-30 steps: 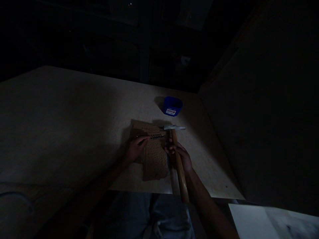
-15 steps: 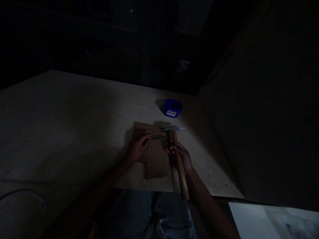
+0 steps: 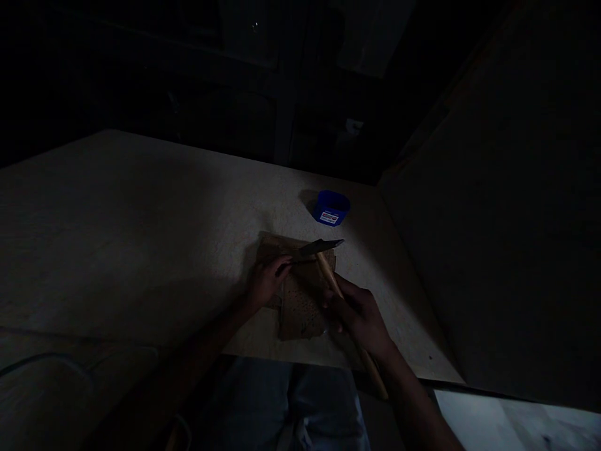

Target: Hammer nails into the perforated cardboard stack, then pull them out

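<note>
My right hand (image 3: 359,313) is wrapped round the wooden handle of a hammer (image 3: 330,274). The hammer's metal head is raised over a piece of brown cardboard (image 3: 300,313) dotted with small holes. At the cardboard's left side, my left hand (image 3: 265,280) is closed, its fingertips pinching the end of a narrow, dark, notched strip (image 3: 304,261). This strip lies across the upper part of the cardboard, just below the hammer head, and is hard to make out in the dim light.
A blue plastic tub (image 3: 331,208) with a white label stands behind the cardboard on the pale tabletop (image 3: 188,219). A tall dark panel (image 3: 493,219) borders the table on the right. A cable (image 3: 51,357) lies at the lower left.
My right hand has shifted its grip lower down the handle, and the hammer is now tilted, with its head over the strip. My left hand still pinches the strip. The view has shifted slightly.
</note>
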Action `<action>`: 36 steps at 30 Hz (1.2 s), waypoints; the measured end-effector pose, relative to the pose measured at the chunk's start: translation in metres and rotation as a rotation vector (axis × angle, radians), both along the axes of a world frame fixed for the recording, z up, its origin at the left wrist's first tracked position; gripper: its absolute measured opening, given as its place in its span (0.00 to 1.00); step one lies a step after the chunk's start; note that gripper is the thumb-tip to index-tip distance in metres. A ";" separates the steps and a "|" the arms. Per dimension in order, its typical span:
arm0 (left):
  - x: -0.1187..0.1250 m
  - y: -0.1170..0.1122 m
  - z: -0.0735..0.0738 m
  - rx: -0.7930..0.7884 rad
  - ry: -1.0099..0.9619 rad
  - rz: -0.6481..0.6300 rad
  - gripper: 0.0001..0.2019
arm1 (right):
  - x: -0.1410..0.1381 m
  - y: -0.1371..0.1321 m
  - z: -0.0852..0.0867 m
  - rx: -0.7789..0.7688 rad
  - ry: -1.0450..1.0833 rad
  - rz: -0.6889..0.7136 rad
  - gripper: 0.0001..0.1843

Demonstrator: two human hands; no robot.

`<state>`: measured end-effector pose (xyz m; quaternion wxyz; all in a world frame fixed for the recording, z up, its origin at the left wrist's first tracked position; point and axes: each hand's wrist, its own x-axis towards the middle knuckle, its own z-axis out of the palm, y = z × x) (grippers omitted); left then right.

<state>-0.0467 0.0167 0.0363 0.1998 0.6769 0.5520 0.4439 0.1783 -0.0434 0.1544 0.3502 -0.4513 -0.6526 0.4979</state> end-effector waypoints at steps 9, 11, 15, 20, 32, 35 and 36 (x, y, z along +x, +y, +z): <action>0.001 0.001 -0.002 -0.029 -0.006 0.019 0.09 | -0.012 0.014 -0.030 0.106 -0.204 0.073 0.18; 0.001 0.002 -0.003 -0.040 -0.035 0.017 0.09 | -0.012 0.014 -0.034 0.127 -0.198 0.070 0.18; 0.000 0.002 -0.004 -0.051 -0.070 -0.003 0.07 | -0.012 0.012 -0.036 0.192 -0.165 0.036 0.17; 0.000 0.002 -0.001 -0.097 -0.076 0.017 0.08 | -0.016 0.014 -0.037 0.140 -0.152 0.070 0.16; 0.000 0.002 0.006 -0.133 -0.097 0.002 0.11 | -0.017 0.017 -0.031 0.150 -0.207 0.068 0.19; 0.000 0.002 0.009 -0.140 -0.086 0.007 0.12 | -0.016 0.017 -0.033 0.170 -0.258 0.057 0.20; 0.000 0.003 0.010 -0.145 -0.080 0.011 0.12 | -0.016 0.017 -0.033 0.167 -0.273 0.072 0.20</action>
